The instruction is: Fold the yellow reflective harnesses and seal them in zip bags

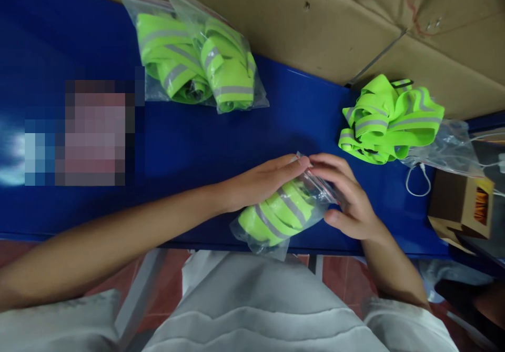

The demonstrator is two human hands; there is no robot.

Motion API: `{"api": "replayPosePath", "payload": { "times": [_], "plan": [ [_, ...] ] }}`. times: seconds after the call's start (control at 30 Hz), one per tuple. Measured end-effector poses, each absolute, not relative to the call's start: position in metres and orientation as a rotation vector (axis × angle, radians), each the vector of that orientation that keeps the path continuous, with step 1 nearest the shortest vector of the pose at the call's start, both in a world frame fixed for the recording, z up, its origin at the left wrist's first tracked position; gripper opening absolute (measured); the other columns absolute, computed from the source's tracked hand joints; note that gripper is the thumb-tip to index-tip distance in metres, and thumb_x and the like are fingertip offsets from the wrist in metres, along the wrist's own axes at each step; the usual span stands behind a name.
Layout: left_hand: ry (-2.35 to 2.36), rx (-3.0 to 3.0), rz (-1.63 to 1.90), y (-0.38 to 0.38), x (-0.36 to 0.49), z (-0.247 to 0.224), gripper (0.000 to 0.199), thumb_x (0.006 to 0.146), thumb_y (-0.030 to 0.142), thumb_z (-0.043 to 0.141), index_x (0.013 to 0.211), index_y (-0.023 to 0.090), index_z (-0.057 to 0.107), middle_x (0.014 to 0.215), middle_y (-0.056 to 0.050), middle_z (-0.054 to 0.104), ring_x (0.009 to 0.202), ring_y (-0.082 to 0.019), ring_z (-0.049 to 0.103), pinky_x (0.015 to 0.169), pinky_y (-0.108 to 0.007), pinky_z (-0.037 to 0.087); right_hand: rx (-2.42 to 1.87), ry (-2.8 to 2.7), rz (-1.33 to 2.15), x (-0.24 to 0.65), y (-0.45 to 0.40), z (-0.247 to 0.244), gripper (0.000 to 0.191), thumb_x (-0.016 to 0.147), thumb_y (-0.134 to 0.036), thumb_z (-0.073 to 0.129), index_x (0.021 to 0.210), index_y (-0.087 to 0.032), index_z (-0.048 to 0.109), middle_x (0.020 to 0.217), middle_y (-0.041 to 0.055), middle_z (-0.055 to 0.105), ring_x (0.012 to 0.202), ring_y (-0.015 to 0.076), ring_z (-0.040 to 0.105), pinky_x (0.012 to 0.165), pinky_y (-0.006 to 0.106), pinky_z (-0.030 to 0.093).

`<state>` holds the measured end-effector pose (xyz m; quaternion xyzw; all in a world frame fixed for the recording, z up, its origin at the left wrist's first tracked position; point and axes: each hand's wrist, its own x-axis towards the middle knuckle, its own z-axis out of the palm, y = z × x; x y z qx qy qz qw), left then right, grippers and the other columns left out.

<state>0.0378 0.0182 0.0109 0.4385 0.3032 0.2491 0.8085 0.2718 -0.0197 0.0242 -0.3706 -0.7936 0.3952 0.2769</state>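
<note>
A clear zip bag (276, 212) with a rolled neon-yellow reflective strap inside lies at the front edge of the blue table. My left hand (264, 183) rests along its upper side, with the thumb pinching the zip end. On the right, my right hand (351, 199) curves around the bag's opening; its fingertips touch the zip near the left thumb, while its own thumb stands apart. Beyond my right hand sits a loose heap of neon-yellow reflective straps (390, 120) with black fittings.
Two filled zip bags (169, 57) (231, 73) lie at the back against brown cardboard (315, 20). An unfilled clear bag (445, 144), a white cable (418, 181) and an open cardboard box (460, 204) are at the right. A pixelated patch covers something at the left.
</note>
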Motion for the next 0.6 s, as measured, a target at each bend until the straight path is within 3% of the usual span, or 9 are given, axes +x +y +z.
{"api": "replayPosePath", "payload": {
  "times": [0.07, 0.13, 0.23, 0.33, 0.5, 0.6],
  "plan": [
    [0.644, 0.999, 0.561, 0.022, 0.033, 0.013, 0.047, 0.097, 0.06, 0.06, 0.115, 0.018, 0.071, 0.111, -0.006, 0.076, 0.104, -0.021, 0.071, 0.089, -0.029, 0.056, -1.101, -2.037, 1.033, 0.275, -0.018, 0.024, 0.066, 0.094, -0.055, 0.069, 0.153, -0.029, 0.052, 0.151, 0.0103, 0.051, 0.142, 0.032, 0.047, 0.118, 0.045, 0.042],
    [0.67, 1.133, 0.59, 0.025, 0.027, 0.014, 0.048, 0.097, 0.058, 0.063, 0.119, 0.017, 0.072, 0.114, -0.007, 0.076, 0.106, -0.023, 0.071, 0.09, -0.03, 0.056, -1.205, -1.927, 1.067, 0.277, -0.016, 0.022, 0.057, 0.095, -0.047, 0.072, 0.147, -0.029, 0.058, 0.143, 0.0094, 0.059, 0.128, 0.0274, 0.058, 0.108, 0.041, 0.049],
    [0.784, 1.304, 0.624, 0.028, 0.019, 0.012, 0.048, 0.101, 0.056, 0.056, 0.12, 0.018, 0.077, 0.119, -0.007, 0.076, 0.109, -0.023, 0.072, 0.092, -0.029, 0.057, -1.301, -1.732, 1.247, 0.276, -0.014, 0.016, 0.035, 0.096, -0.036, 0.074, 0.13, -0.028, 0.069, 0.108, 0.004, 0.073, 0.094, 0.0169, 0.068, 0.086, 0.03, 0.055],
    [0.858, 1.319, 0.671, 0.03, 0.015, 0.009, 0.047, 0.103, 0.056, 0.053, 0.117, 0.019, 0.079, 0.12, -0.006, 0.077, 0.109, -0.021, 0.072, 0.093, -0.026, 0.057, -1.318, -1.486, 1.419, 0.272, -0.012, 0.014, 0.024, 0.092, -0.033, 0.079, 0.113, -0.025, 0.072, 0.078, -0.0031, 0.069, 0.069, 0.0099, 0.064, 0.066, 0.021, 0.052],
    [0.926, 1.284, 0.679, 0.03, 0.01, 0.008, 0.038, 0.1, 0.051, 0.062, 0.115, 0.021, 0.081, 0.106, -0.004, 0.081, 0.101, -0.02, 0.074, 0.089, -0.024, 0.057, -1.344, -1.321, 1.501, 0.271, -0.01, 0.016, 0.029, 0.086, -0.032, 0.084, 0.111, -0.022, 0.072, 0.074, -0.0038, 0.07, 0.062, 0.0088, 0.066, 0.062, 0.02, 0.054],
    [1.003, 1.187, 0.689, 0.028, 0.007, 0.006, 0.038, 0.095, 0.054, 0.068, 0.112, 0.022, 0.082, 0.102, -0.004, 0.081, 0.098, -0.02, 0.074, 0.086, -0.025, 0.058, -1.375, -1.282, 1.583, 0.274, -0.009, 0.018, 0.022, 0.087, -0.035, 0.084, 0.096, -0.019, 0.073, 0.075, -0.0012, 0.073, 0.061, 0.01, 0.068, 0.06, 0.021, 0.055]
  ]
}}
